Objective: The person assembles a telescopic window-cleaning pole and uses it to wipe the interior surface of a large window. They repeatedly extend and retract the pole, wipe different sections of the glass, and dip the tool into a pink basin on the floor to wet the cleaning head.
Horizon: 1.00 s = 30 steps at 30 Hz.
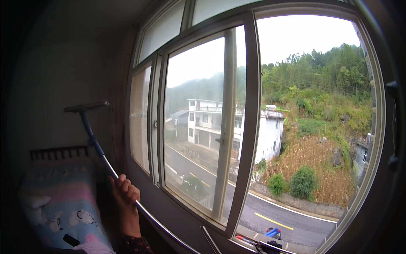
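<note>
My left hand rises from the lower edge, its fingers wrapped round the silver pole of a long-handled window squeegee. The pole slants from the lower middle up to the left, where a blue section joins it to a wide, flat grey head. That head is up in the air in front of the dark wall, apart from the window. Below the frame's edge the pole's lower end is hidden. My right hand is out of view.
A large sliding window fills the right side, its right part open onto a road and hillside. Near its sill are a short metal bar and a blue object. A bed with a dark flat object is at left.
</note>
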Motion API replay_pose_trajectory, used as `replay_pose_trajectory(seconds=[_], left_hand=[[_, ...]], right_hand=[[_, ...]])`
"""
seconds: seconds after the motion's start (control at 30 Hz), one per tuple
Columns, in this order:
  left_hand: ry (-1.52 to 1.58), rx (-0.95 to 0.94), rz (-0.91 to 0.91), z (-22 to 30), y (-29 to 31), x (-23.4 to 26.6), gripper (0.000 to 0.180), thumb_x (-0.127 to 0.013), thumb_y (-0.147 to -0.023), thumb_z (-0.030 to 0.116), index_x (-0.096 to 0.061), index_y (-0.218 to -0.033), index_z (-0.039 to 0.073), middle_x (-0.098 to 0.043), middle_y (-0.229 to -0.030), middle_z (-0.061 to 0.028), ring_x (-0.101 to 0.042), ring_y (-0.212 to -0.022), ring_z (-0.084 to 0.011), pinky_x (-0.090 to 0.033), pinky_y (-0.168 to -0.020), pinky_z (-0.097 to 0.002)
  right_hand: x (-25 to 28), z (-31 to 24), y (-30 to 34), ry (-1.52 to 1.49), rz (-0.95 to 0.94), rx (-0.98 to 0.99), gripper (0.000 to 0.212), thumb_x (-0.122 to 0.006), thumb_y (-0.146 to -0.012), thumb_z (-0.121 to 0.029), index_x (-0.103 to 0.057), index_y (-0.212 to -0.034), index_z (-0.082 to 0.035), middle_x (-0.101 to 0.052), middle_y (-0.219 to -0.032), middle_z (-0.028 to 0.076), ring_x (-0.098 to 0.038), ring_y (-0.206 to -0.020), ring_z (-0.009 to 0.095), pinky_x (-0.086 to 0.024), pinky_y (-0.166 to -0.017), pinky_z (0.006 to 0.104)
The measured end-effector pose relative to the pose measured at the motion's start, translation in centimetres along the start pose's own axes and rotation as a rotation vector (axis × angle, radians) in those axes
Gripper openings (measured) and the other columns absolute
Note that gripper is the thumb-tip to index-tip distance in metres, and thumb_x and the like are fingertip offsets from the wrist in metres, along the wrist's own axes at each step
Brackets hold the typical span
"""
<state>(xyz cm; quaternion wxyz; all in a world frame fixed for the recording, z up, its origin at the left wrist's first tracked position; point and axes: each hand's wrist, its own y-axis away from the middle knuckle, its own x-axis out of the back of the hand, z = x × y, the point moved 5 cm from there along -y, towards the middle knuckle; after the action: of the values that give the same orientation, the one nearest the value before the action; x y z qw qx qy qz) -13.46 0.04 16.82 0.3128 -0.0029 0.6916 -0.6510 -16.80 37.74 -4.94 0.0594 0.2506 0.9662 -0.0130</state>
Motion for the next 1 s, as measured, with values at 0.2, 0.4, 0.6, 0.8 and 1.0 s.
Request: replay_pose_trajectory(seconds=[0.2,0.4,0.6,0.8,1.0], left_hand=[[-0.365,0.129,0.298,0.1,-0.8,1.4,0.052,-0.029,-0.098,0.055,-0.051,-0.096,0.008,-0.05,-0.063,-0.0075,-0.047,-0.051,-0.0197,-0.04,-0.047,-0.0363],[-0.473,-0.081,0.976,2.2,3.7,7.4,0.047,-0.039,-0.093,0.06,-0.058,-0.095,0.018,-0.048,-0.057,-0.0016,-0.044,-0.049,-0.0166,-0.039,-0.046,-0.0373],[-0.033,0.03,0.016,1.3,-0.6,1.6,0.032,-0.033,-0.102,0.036,-0.036,-0.083,0.01,-0.026,-0.058,-0.0003,-0.021,-0.042,-0.0114,-0.02,-0.038,-0.0284],[-0.464,0.233,0.175,-3.3,-4.8,-0.5,0.05,-0.034,-0.098,0.052,-0.052,-0.107,0.006,-0.052,-0.065,-0.006,-0.048,-0.049,-0.0194,-0.041,-0.047,-0.0358],[-0.499,0.14,0.766,-5.9,-2.5,4.4,0.051,-0.037,-0.093,0.064,-0.051,-0.092,0.015,-0.037,-0.058,0.0018,-0.033,-0.043,-0.0146,-0.03,-0.042,-0.0322]], right_hand=[[0.5,0.1,-1.2,0.127,0.208,0.219,0.021,-0.066,-0.09,-0.024,-0.067,-0.099,-0.004,-0.052,-0.07,-0.008,-0.042,-0.063,0.004,-0.036,-0.056,0.0221],[2.1,0.4,-2.1,0.695,0.599,0.535,0.018,-0.066,-0.09,-0.017,-0.055,-0.08,-0.007,-0.04,-0.063,0.004,-0.037,-0.059,0.011,-0.036,-0.052,0.0304],[-1.2,2.1,-3.3,-0.041,-0.081,0.153,0.027,-0.067,-0.089,-0.032,-0.065,-0.095,-0.005,-0.051,-0.059,-0.003,-0.045,-0.051,0.006,-0.034,-0.045,0.0235],[-1.8,1.9,-4.9,-0.105,0.228,0.283,0.025,-0.066,-0.089,-0.031,-0.063,-0.083,-0.008,-0.051,-0.058,-0.003,-0.043,-0.049,0.006,-0.033,-0.044,0.0227],[0.7,2.4,-6.0,0.02,0.328,0.499,0.017,-0.062,-0.092,-0.018,-0.061,-0.1,-0.003,-0.053,-0.073,0.008,-0.054,-0.065,0.014,-0.045,-0.058,0.0302]])
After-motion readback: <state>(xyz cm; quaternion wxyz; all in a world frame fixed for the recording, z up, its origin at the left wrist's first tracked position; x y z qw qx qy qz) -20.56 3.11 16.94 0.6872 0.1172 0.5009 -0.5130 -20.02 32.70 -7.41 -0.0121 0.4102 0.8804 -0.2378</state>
